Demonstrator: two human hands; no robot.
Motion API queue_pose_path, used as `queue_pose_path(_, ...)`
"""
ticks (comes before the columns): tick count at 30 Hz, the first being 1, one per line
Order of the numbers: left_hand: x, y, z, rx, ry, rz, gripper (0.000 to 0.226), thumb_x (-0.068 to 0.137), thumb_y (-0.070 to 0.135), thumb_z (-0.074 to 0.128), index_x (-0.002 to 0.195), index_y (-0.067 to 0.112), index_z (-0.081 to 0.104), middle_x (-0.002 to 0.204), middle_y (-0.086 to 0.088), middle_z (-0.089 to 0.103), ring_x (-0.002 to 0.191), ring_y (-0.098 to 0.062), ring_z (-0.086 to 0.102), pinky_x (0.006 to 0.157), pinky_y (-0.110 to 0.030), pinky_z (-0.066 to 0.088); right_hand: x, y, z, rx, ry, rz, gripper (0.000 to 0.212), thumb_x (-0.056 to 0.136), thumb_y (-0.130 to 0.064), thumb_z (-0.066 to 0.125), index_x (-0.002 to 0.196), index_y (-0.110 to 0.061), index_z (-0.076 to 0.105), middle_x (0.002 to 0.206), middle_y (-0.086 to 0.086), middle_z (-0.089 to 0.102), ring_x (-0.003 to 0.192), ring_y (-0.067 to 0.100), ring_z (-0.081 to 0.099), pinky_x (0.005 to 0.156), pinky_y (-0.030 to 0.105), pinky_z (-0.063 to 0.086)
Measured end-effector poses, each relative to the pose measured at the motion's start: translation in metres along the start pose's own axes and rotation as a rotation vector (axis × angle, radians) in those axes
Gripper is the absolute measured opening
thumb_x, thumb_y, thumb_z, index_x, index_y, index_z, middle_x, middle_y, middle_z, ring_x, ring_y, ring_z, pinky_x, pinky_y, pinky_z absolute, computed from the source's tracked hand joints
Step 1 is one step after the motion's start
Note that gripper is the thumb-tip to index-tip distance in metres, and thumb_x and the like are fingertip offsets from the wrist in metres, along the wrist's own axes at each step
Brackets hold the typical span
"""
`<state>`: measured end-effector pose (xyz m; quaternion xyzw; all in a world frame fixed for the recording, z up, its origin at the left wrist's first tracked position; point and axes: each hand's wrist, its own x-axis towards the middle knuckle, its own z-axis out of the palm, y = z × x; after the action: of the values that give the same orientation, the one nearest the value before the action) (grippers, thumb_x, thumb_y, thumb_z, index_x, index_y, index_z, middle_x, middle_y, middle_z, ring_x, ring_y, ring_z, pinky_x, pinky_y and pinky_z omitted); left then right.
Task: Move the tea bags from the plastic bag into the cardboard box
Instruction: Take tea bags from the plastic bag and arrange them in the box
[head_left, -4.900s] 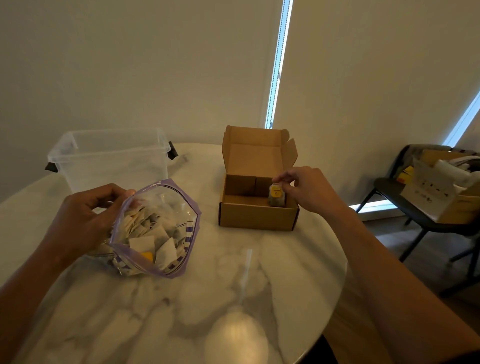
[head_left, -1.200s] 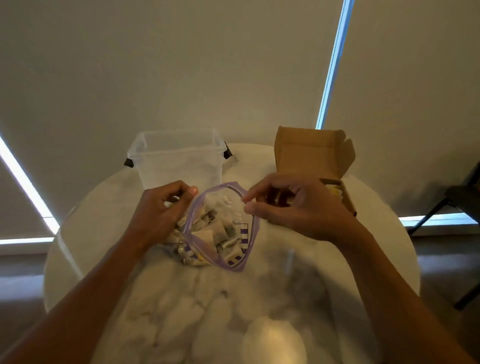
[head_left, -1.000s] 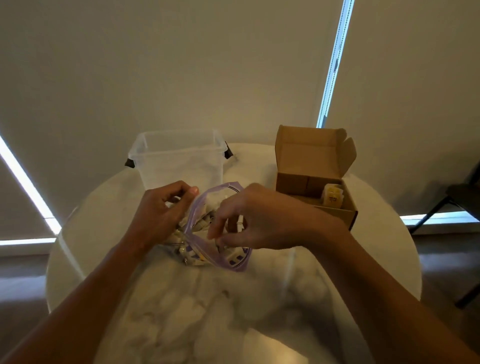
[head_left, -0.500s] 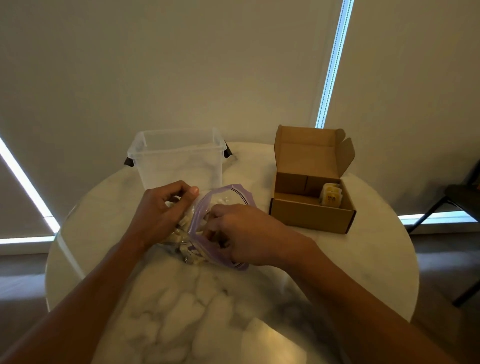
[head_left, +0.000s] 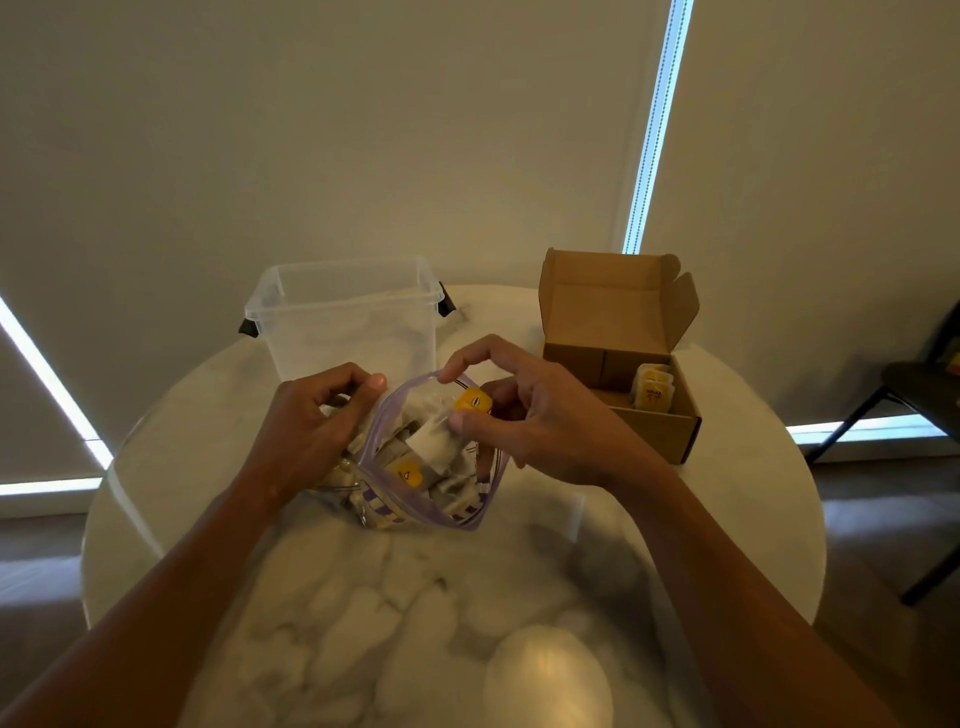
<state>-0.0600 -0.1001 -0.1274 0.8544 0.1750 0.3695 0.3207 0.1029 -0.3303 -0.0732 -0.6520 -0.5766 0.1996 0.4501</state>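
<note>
The round marble table (head_left: 727, 519) carries a bright patch of glare (head_left: 548, 675) toward its 6 o'clock edge. At the centre lies the plastic bag (head_left: 441, 512), clear with a purple zip rim and purple stripes, its mouth gaping up at the camera. Inside is a heap of tea bags (head_left: 410, 470): pale paper packets, one showing a yellow label. The left hand (head_left: 311, 426) grips the rim at the mouth's 9 o'clock, thumb and fingers curled on the film. The right hand (head_left: 530, 415), at the mouth's 2 o'clock, pinches one tea bag (head_left: 471, 402) with a yellow label, just above the opening. Farther back, a clear plastic tub (head_left: 348, 317) with dark handles stands at 11 o'clock. At 2 o'clock the cardboard box (head_left: 618, 306) sits with its lid raised; a few sachets (head_left: 653, 392) stand upright in its right-hand end. A dark chair (head_left: 914, 384) stands off the table at 3 o'clock.
</note>
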Motion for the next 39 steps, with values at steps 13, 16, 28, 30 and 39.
queue_pose_path(13,0.001,-0.007,0.0,-0.007,-0.013,0.005,0.029,0.111,0.035,0.065,0.092,0.019,0.078,0.088,0.005,0.078,0.083,-0.013,0.069,0.077,-0.02,0.053,-0.001,0.008,-0.007,0.024,-0.101,0.085,0.017,0.107,-0.011,0.06,0.117,-0.017,0.071,0.095,-0.003,0.08,0.065,0.017,0.072,0.055,0.02,0.051)
queue_pose_path(16,0.002,-0.01,0.0,-0.003,-0.01,0.013,0.03,0.111,0.039,0.065,0.092,0.02,0.078,0.088,0.005,0.077,0.082,-0.013,0.069,0.076,-0.02,0.053,0.0,0.009,-0.003,-0.063,-0.082,0.099,0.013,0.103,-0.028,0.068,0.115,-0.024,0.07,0.094,-0.006,0.081,0.066,0.017,0.073,0.062,0.025,0.059)
queue_pose_path(28,0.002,-0.009,0.001,-0.005,-0.001,0.034,0.028,0.111,0.034,0.066,0.091,0.02,0.079,0.086,0.004,0.077,0.08,-0.01,0.068,0.076,-0.018,0.052,0.001,0.016,-0.004,-0.006,0.11,-0.067,0.016,0.096,-0.031,0.076,0.111,-0.022,0.075,0.111,-0.007,0.075,0.064,0.023,0.066,0.058,0.033,0.06)
queue_pose_path(30,0.002,-0.008,0.002,-0.007,-0.001,0.026,0.027,0.111,0.033,0.066,0.091,0.021,0.079,0.086,0.006,0.077,0.079,-0.01,0.068,0.075,-0.016,0.051,0.001,0.017,-0.006,0.031,0.11,-0.055,0.016,0.098,-0.028,0.075,0.112,-0.022,0.071,0.106,-0.003,0.076,0.062,0.028,0.067,0.055,0.034,0.06)
queue_pose_path(39,0.004,-0.015,0.002,-0.018,0.0,0.043,0.041,0.104,0.053,0.06,0.094,0.018,0.079,0.086,0.006,0.077,0.081,-0.017,0.07,0.073,-0.026,0.053,-0.013,0.025,-0.045,0.2,0.516,-0.098,0.013,0.099,-0.01,0.071,0.111,-0.012,0.074,0.077,-0.008,0.067,0.062,0.006,0.054,0.058,0.017,0.047)
